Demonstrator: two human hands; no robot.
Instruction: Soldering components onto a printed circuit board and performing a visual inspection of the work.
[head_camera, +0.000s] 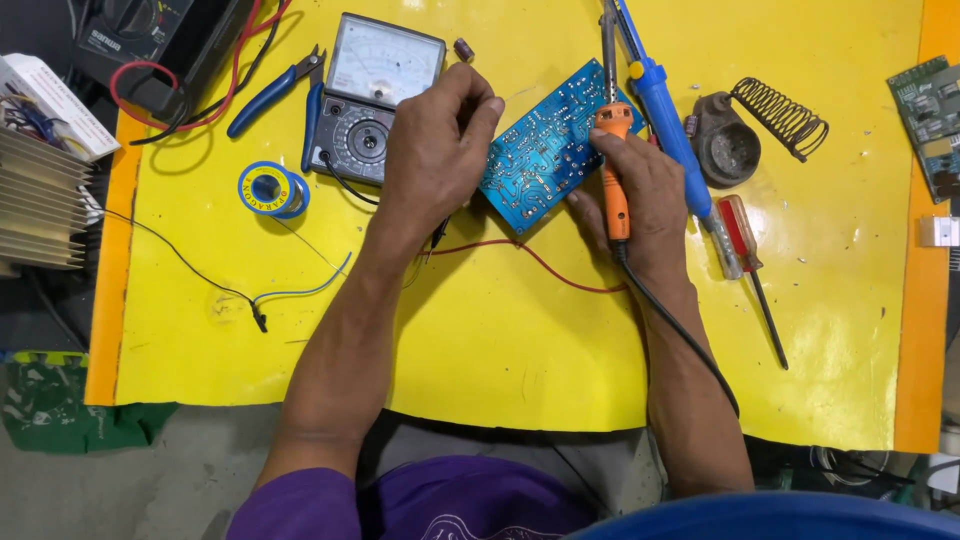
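A blue circuit board (540, 150) lies tilted on the yellow table (500, 330), solder side up. My right hand (640, 195) grips an orange-handled soldering iron (614, 150) whose metal shaft runs up past the board's top edge; its black cord trails down along my forearm. My left hand (435, 150) rests at the board's left edge with fingers pinched together near the board's corner; what they pinch is too small to tell.
An analog multimeter (372, 95) sits upper left beside blue-handled cutters (285, 90) and a solder spool (272, 188). A blue desoldering pump (665, 120), red screwdriver (750, 260) and iron stand with coil (750, 130) lie right. Red and blue wires cross the table.
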